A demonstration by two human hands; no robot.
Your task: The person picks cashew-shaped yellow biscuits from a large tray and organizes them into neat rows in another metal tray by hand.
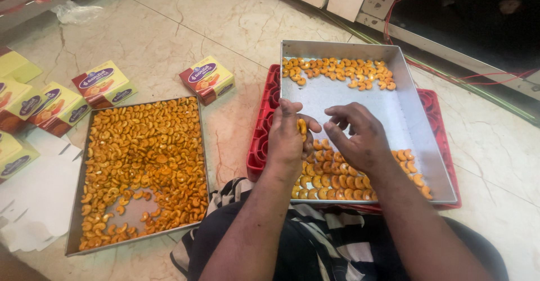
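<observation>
Left hand (286, 137) pinches one orange crescent sweet (302, 127) over the right steel tray (343, 98) | right hand (360, 135) empty, fingers loosely curled beside it | tip: set pieces snug against the near rows (337, 177) | left tray (140, 168) heaped full, red crate (260, 140) beneath, boxes (207, 78) far left, nothing blocking.

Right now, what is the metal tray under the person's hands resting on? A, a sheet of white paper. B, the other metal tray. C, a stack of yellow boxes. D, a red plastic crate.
D: the red plastic crate shows along the left and right edges of the metal tray beneath the left hand and right hand.
</observation>
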